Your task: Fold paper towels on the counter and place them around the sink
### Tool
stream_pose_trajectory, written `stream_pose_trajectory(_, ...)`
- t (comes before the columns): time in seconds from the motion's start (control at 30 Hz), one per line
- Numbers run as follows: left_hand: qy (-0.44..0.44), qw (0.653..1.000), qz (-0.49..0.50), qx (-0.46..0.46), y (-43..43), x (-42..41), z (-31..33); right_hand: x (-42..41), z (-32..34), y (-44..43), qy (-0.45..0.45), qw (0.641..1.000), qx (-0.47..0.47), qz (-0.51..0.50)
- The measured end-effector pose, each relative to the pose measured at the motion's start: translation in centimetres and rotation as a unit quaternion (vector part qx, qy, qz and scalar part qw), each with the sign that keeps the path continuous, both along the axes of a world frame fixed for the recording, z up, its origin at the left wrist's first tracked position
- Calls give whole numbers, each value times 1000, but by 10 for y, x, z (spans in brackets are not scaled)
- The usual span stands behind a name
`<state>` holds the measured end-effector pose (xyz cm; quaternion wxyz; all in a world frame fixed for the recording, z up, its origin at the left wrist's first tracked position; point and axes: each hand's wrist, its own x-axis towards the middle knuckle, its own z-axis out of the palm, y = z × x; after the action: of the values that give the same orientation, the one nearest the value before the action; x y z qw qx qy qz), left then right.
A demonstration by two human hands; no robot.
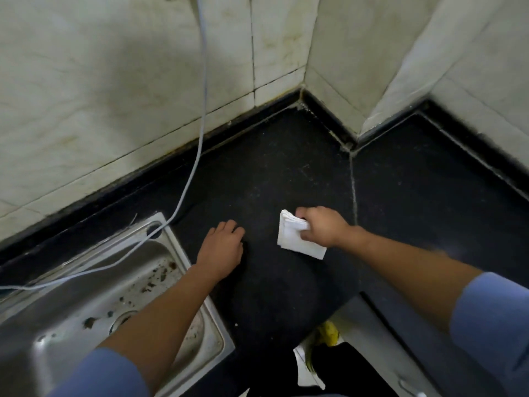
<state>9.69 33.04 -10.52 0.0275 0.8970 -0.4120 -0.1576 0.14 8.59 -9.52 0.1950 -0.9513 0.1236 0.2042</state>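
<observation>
One wide-angle camera, worn on the head, looks forward and steeply down on the black counter [286,173] from close above. It faces the back corner, where the tiled walls [114,96] meet the counter's back edge. The sink [94,285] fills the lower left, and the counter's front edge cuts across the lower right. Both forearms reach in from the bottom. The left hand [221,250] and the right hand [323,227], with its paper towel [292,239], sit near mid-frame.

Both forearms are bare from the hands up to blue sleeves [492,319] pushed toward the elbows.
</observation>
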Motion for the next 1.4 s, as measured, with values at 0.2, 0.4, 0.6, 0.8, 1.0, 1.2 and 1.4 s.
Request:
stream_pose_trajectory(0.2, -10, 995, -91, -32, -62, -9, 39, -80, 48, -30, -115, 989, -71, -60)
stream_pose_trajectory(0.4, -50, 973, -213, -70, -140, -71, 76, -197, 91, -56, -167, 962, -146, -159)
stream_pose_trajectory(0.6, -93, 923, -359, -102, -208, -213, 109, -391, 117, -47, -169, 917, -220, -288)
stream_pose_trajectory(0.8, -57, 868, -470, -149, -227, -410, 122, -597, 129, 2, -141, 864, -269, -401)
stream_pose_trajectory(1.0, -37, 803, -571, -165, -239, -583, 140, -759, 150, 50, -109, 800, -300, -509)
stream_pose_trajectory(1.2, -37, 730, -662, -168, -267, -728, 153, -889, 151, 82, -89, 722, -318, -608)
stream_pose_trajectory(1.4, -15, 663, -729, -170, -310, -877, 146, -1014, 149, 82, -72, 660, -323, -675)
